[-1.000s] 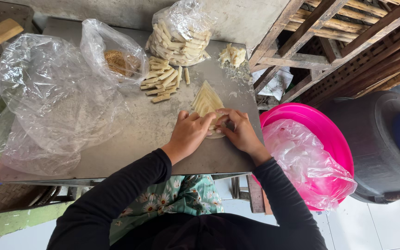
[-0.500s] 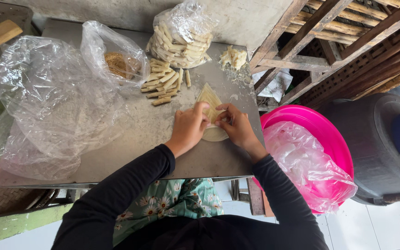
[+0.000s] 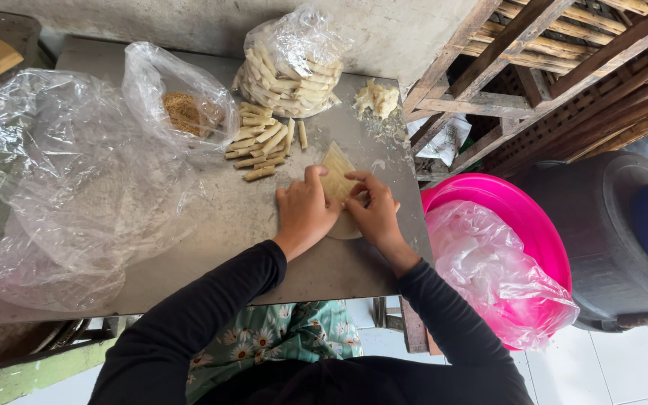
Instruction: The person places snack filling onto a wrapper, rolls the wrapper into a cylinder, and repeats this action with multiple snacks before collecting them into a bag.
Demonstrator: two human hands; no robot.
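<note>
My left hand [image 3: 305, 210] and my right hand [image 3: 375, 213] press side by side on a thin pale pastry sheet [image 3: 337, 174] lying on the grey metal table [image 3: 211, 225]. Fingers of both hands curl over the sheet's middle, folding it; its pointed far end sticks out beyond them and a rounded edge shows below. Just beyond my left hand lies a small pile of finished pale rolls [image 3: 262, 141].
A clear bag full of rolls [image 3: 290, 67] stands at the table's back. A bag with brown filling [image 3: 181, 105] and a big empty plastic bag [image 3: 61, 180] lie left. Pale scraps [image 3: 376, 97] sit back right. A pink basin [image 3: 519, 247] with plastic stands right.
Both hands have shifted slightly toward me along the sheet, folding it further. Everything else on the table stays as it was.
</note>
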